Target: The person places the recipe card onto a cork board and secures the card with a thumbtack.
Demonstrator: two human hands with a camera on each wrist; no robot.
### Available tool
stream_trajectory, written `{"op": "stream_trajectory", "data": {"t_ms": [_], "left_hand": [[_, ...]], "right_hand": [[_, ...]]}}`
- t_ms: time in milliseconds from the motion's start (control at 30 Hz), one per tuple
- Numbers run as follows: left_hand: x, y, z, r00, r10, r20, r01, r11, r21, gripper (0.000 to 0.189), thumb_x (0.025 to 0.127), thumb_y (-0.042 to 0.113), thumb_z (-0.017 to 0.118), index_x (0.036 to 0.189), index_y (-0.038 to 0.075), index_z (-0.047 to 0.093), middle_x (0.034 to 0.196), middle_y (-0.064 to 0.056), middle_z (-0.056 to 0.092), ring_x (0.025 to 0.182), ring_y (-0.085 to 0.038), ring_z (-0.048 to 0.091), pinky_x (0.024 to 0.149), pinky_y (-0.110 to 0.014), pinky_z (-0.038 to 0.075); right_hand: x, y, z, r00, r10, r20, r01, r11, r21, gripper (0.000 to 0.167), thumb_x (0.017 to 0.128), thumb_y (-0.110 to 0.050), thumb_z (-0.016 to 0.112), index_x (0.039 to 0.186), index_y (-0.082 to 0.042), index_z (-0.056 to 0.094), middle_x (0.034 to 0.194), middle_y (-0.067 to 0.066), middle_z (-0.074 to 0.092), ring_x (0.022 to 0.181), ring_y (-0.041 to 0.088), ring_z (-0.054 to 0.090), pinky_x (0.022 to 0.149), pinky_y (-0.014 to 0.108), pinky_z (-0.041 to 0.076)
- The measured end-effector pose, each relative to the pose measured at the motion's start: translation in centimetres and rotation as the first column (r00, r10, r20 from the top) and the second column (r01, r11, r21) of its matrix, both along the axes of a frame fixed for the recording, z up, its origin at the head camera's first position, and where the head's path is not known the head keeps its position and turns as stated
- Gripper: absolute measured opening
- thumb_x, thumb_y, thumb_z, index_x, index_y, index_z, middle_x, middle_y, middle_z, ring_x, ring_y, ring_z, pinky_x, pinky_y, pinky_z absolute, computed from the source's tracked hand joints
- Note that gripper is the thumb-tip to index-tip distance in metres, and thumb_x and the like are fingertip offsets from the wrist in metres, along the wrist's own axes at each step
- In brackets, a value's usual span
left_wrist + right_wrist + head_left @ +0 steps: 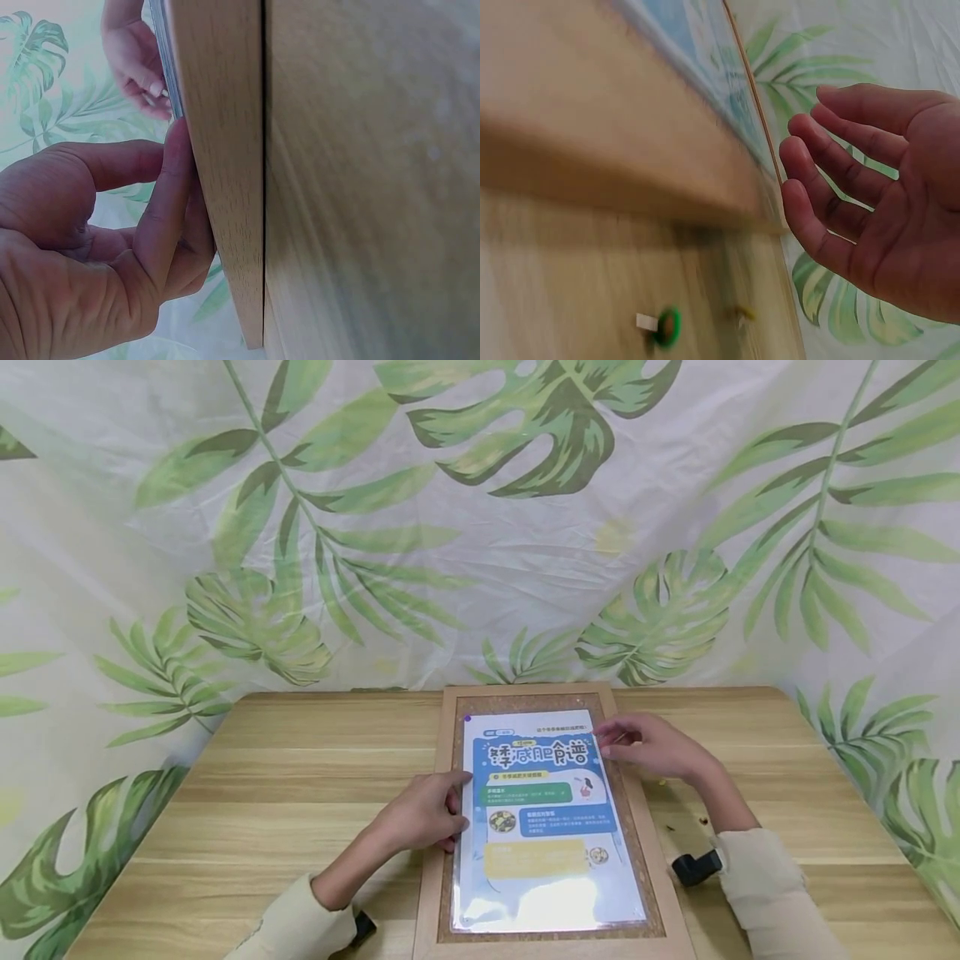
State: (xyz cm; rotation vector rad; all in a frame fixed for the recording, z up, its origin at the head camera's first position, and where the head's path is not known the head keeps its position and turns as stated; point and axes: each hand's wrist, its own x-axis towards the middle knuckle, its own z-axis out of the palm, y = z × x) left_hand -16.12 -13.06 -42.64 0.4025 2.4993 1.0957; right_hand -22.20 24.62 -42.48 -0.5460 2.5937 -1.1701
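A glossy printed poster (551, 893) with blue, green and yellow panels lies on a wood-framed cork board (652, 893). A purple pushpin (467, 718) is at the poster's upper left corner. My left hand (423, 810) rests at the poster's left edge, thumb and fingertips touching it. From the left wrist view, the fingers of that hand (176, 150) lie along the inner side of the wooden frame (217, 142). Near the poster's upper right corner is my right hand (648, 743). In the right wrist view its fingers (802, 154) are loosely bent, apart from the thumb, with nothing between them.
Several small pins lie on the wooden table (315, 760) right of the board, among them a blurred green one (669, 327). Black wrist cameras (696, 867) sit at both cuffs. A leaf-patterned curtain (480, 585) hangs behind the table.
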Motion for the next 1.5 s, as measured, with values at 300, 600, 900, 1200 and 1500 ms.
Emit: {"op": "stream_trajectory", "data": {"t_ms": [300,600,900,1200,1500], "left_hand": [[0.0,0.0,-0.2,1.000,0.002,0.014,-0.002,1.000,-0.001,0.067,0.092,-0.006,0.076,0.153,-0.010,0.050,0.084,-0.010,0.061,0.057,-0.015,0.067,0.052,-0.029,0.061],[0.1,0.0,-0.1,1.000,0.003,0.012,-0.003,1.000,-0.004,0.067,0.092,-0.007,0.076,0.153,-0.011,0.050,0.083,-0.010,0.061,0.056,-0.015,0.067,0.051,-0.029,0.061],[0.1,0.0,0.0,1.000,-0.004,0.008,0.004,1.000,-0.015,0.067,0.092,-0.006,0.075,0.154,-0.011,0.049,0.082,-0.010,0.061,0.055,-0.015,0.067,0.051,-0.029,0.059],[0.1,0.0,0.0,1.000,-0.008,0.004,0.008,1.000,-0.021,0.067,0.093,-0.006,0.076,0.154,-0.011,0.049,0.082,-0.009,0.061,0.055,-0.015,0.067,0.050,-0.028,0.059],[0.0,0.0,-0.1,1.000,-0.007,0.000,0.007,1.000,-0.027,0.067,0.093,-0.006,0.075,0.154,-0.011,0.049,0.082,-0.009,0.062,0.055,-0.015,0.067,0.049,-0.027,0.057]], "right_hand": [[1.6,3.3,0.0,1.000,-0.027,-0.004,0.028,1.000,0.009,0.033,0.104,-0.018,0.071,0.131,0.000,0.071,0.111,0.009,0.074,0.099,0.021,0.063,0.080,0.024,0.055],[3.1,5.9,-0.9,1.000,-0.002,0.007,0.002,0.999,0.036,0.029,0.102,-0.011,0.071,0.128,0.003,0.070,0.108,0.007,0.076,0.095,0.009,0.065,0.079,0.023,0.056],[4.8,7.6,-1.2,1.000,-0.005,0.017,0.004,0.998,0.060,0.029,0.101,-0.010,0.072,0.127,0.003,0.070,0.111,0.006,0.077,0.099,0.005,0.068,0.082,0.022,0.058],[6.1,9.3,-1.8,1.000,0.016,-0.011,-0.015,0.997,0.075,0.026,0.098,-0.005,0.072,0.122,0.004,0.072,0.108,0.006,0.076,0.095,-0.001,0.065,0.080,0.022,0.058],[7.3,10.1,-2.1,1.000,0.006,-0.003,-0.006,0.997,0.071,0.024,0.099,-0.008,0.073,0.121,0.001,0.072,0.109,0.005,0.075,0.095,-0.003,0.065,0.079,0.022,0.059]]}}
